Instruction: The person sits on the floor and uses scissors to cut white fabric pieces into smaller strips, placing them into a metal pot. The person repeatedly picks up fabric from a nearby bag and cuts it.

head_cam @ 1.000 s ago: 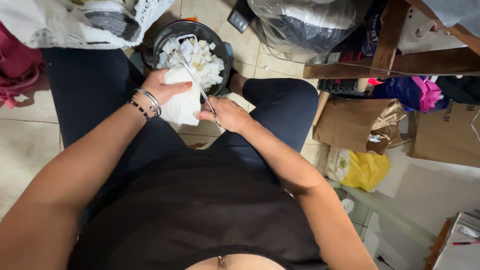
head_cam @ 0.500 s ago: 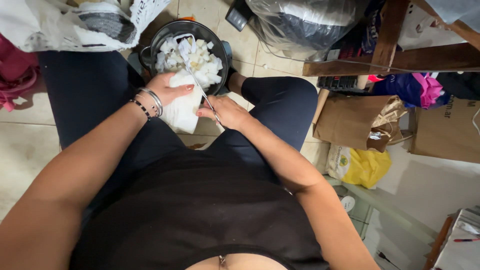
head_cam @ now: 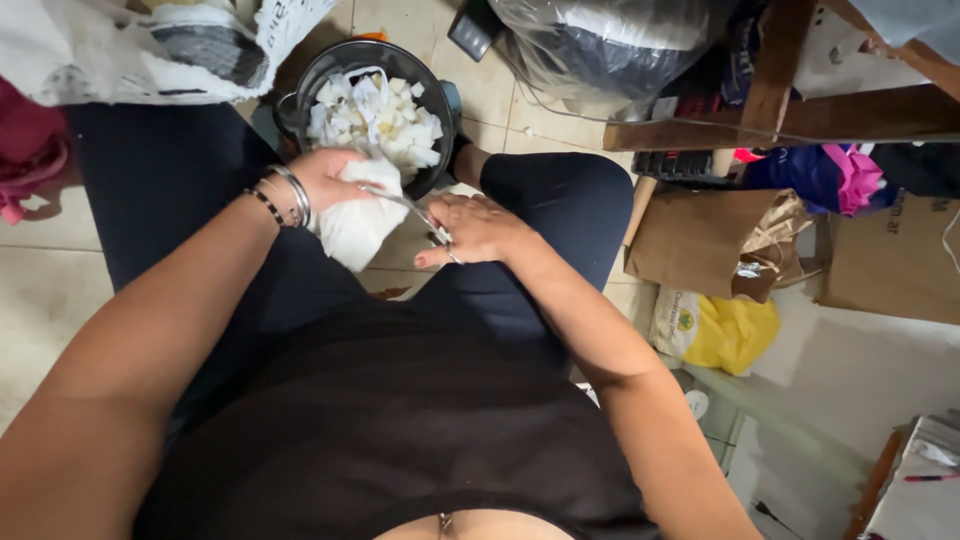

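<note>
My left hand (head_cam: pixel 325 176) grips a piece of white cloth (head_cam: pixel 357 226) that hangs down over my lap. My right hand (head_cam: pixel 472 228) holds a pair of metal scissors (head_cam: pixel 412 208), its fingers through the handles. The blades point left and reach into the cloth just below my left hand. Right beyond both hands, a dark round pot (head_cam: pixel 435 88) stands on the floor between my knees, filled with several small white cloth pieces (head_cam: pixel 375 115). Bracelets (head_cam: pixel 285 197) circle my left wrist.
A white printed bag (head_cam: pixel 150 45) lies at the upper left, a pink cloth (head_cam: pixel 30 150) at the left edge. A dark plastic-wrapped bundle (head_cam: pixel 610 45), wooden furniture (head_cam: pixel 800 110), brown paper bags (head_cam: pixel 720 240) and a yellow bag (head_cam: pixel 725 330) crowd the right. Beige floor tiles (head_cam: pixel 40 290) show left.
The scissor blades have swung lower and closed further into the cloth. Both hands stay almost where they were above the pot.
</note>
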